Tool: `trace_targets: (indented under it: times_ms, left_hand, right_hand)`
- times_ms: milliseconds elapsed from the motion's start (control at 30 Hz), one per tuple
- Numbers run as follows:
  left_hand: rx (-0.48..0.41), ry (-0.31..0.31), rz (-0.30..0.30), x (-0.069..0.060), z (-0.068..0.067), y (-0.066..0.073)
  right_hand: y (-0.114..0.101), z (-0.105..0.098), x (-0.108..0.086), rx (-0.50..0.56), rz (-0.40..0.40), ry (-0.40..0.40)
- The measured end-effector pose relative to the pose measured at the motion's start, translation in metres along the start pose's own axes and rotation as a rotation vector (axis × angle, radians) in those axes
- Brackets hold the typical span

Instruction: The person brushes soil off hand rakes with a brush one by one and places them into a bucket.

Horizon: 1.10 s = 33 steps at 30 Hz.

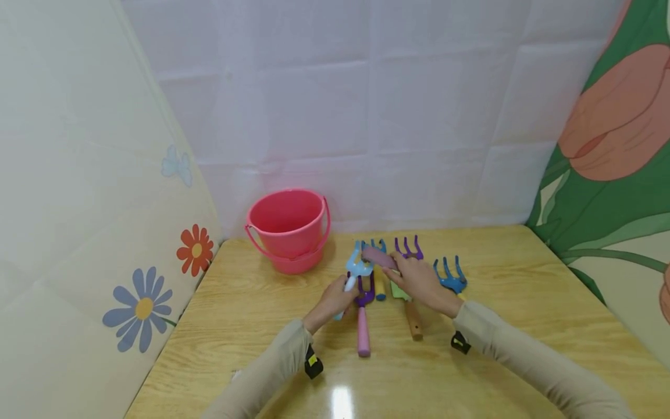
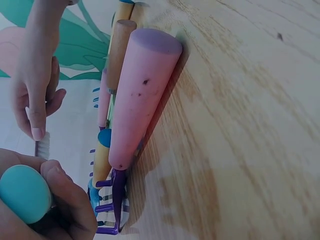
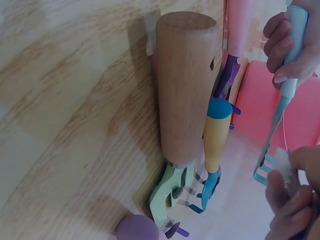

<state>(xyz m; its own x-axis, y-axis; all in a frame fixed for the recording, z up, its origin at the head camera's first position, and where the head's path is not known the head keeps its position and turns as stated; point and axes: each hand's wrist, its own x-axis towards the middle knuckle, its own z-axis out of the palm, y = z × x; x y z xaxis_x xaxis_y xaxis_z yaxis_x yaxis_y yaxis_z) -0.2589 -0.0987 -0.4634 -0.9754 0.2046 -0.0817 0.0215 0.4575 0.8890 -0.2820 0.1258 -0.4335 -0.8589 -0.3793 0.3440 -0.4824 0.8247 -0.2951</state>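
Note:
My left hand (image 1: 335,298) grips the light blue handle of a small hand rake (image 1: 360,267), its tines pointing away from me. In my right hand (image 1: 421,282) is a brush (image 1: 379,256) with a mauve back, pinched between thumb and fingers. White bristles (image 3: 283,162) face the rake's tines in the right wrist view; whether they touch, I cannot tell. Below the left hand lies a purple rake with a pink handle (image 1: 363,334). Under the right hand are a green tool with a wooden handle (image 1: 413,320) and a blue rake with a yellow handle (image 1: 380,285).
A pink bucket (image 1: 290,244) stands at the back left of the wooden table (image 1: 209,326), its handle hanging down. Another purple rake (image 1: 410,250) lies at the back, and another blue rake (image 1: 454,282) lies to the right. White cloth (image 1: 419,116) hangs behind.

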Motion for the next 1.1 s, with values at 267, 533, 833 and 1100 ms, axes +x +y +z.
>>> trace_targets:
  times_ms: [267, 533, 833, 1100]
  left_hand:
    - [0.002, 0.008, 0.002, -0.0002, -0.0002, 0.0012]
    - [-0.007, 0.004, 0.006, -0.0012, -0.0008, 0.0027]
    - [-0.017, -0.003, -0.004, -0.0004, -0.0003, -0.0001]
    - [0.008, 0.005, 0.013, -0.001, -0.0005, 0.0009]
  right_hand:
    - [-0.0007, 0.0009, -0.0006, 0.053, 0.006, -0.111]
    - [-0.0037, -0.0034, -0.002, 0.073, -0.004, -0.079]
    - [-0.0024, 0.0022, -0.0006, 0.129, -0.031, -0.158]
    - [-0.0075, -0.0038, 0.0003, 0.076, -0.019, -0.084]
